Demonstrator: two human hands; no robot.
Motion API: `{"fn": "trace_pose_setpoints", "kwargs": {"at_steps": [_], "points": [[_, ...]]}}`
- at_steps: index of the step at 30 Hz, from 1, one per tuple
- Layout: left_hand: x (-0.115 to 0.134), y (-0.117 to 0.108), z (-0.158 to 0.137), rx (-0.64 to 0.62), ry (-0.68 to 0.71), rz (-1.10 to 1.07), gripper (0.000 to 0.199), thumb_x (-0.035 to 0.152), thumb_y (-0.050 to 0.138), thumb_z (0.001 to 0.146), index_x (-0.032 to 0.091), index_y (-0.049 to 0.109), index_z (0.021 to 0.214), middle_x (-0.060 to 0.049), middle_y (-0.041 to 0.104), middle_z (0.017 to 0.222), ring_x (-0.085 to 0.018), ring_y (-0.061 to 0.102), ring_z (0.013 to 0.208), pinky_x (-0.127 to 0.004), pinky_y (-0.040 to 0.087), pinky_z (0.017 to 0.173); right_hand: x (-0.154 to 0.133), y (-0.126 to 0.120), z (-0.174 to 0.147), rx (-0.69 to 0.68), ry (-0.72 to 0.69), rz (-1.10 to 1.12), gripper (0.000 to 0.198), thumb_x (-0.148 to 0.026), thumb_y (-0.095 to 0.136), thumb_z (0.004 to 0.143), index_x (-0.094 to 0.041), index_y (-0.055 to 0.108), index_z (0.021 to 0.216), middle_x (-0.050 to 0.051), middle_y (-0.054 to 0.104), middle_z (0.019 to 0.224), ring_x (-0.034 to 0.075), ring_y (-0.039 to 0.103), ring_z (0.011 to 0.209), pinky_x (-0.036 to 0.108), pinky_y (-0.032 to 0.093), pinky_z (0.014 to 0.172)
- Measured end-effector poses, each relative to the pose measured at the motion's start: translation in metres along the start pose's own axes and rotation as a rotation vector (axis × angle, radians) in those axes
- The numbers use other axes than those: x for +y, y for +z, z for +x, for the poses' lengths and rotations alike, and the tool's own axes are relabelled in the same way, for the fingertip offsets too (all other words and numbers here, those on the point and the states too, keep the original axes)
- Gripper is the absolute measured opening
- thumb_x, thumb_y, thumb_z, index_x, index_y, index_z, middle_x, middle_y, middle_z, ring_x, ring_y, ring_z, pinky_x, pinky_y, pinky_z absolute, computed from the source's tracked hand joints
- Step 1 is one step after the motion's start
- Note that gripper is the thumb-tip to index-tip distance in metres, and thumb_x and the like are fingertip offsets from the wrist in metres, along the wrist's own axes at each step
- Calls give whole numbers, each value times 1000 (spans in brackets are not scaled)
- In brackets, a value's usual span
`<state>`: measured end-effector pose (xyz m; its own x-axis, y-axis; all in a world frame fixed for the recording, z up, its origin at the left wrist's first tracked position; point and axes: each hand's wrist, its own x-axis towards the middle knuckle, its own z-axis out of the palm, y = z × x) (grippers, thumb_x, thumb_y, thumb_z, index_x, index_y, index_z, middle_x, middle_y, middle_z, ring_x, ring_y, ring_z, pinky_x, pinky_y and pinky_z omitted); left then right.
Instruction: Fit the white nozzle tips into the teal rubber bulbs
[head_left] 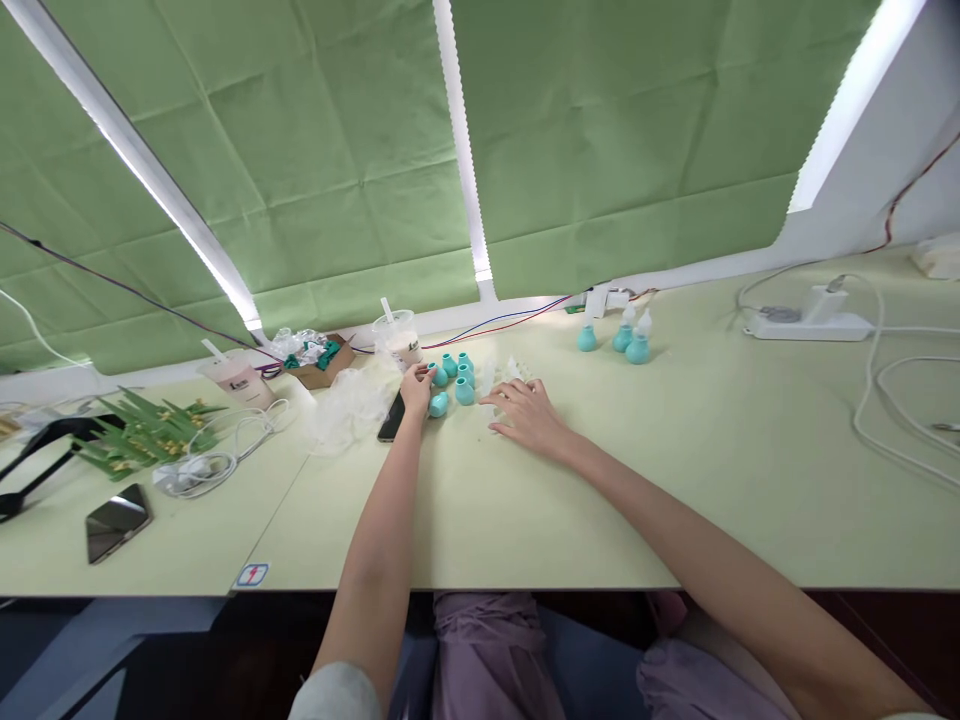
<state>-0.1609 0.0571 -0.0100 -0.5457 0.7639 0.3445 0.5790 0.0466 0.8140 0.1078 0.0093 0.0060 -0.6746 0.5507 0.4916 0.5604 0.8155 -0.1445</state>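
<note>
Several turquoise rubber bulbs (465,391) with narrow necks are grouped at the middle of the table, most upright and one bulb (438,405) tipped over. My left hand (415,390) is at the left side of this group, its bent fingers closed against a bulb (438,376). Over a small pile of clear, translucent pieces (511,371) rests my right hand (527,412), fingers spread and palm down; its fingertips touch or hover just above the pieces. Farther right stand three turquoise bulbs (637,348) fitted with clear pointed tips.
Left of my left hand lie a dark phone (391,418) and a crumpled clear plastic bag (349,408). Behind are a drink cup (397,335) and a small cardboard box (324,368). Cables and a power strip (810,325) occupy the right; another phone (118,522) lies left.
</note>
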Motion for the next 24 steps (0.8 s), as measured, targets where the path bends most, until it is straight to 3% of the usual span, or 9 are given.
{"fn": "trace_pose_setpoints", "kwargs": {"at_steps": [12, 18, 20, 24], "points": [[3, -2, 3, -165, 55, 67, 30, 29, 67, 73, 15, 64, 99, -9, 68, 99, -17, 63, 84, -29, 49, 78, 3, -11, -1, 9, 1, -26, 34, -35, 55, 87, -28, 56, 120, 5, 56, 122, 19, 44, 111, 35, 23, 87], [7, -13, 1, -120, -6, 166, 46, 39, 66, 74, 14, 55, 111, -12, 65, 104, -21, 62, 93, -30, 46, 80, 4, -11, -1, -7, 21, -38, 32, -36, 53, 88, -28, 57, 119, 5, 57, 122, 20, 44, 110, 35, 23, 87], [9, -19, -2, -140, -43, 246, 44, 46, 64, 75, 14, 57, 104, -13, 66, 98, -23, 62, 91, -31, 46, 77, 4, -11, -2, -16, 27, -37, 31, -36, 53, 88, -27, 58, 118, 4, 57, 121, 20, 45, 109, 36, 23, 87], [15, -32, -13, -305, -4, 323, 32, 49, 69, 65, 18, 62, 72, -7, 67, 75, -22, 62, 75, -28, 45, 65, 9, -9, -2, 7, 33, -57, 31, -36, 52, 89, -26, 59, 118, 5, 57, 121, 20, 44, 110, 35, 22, 86]]}}
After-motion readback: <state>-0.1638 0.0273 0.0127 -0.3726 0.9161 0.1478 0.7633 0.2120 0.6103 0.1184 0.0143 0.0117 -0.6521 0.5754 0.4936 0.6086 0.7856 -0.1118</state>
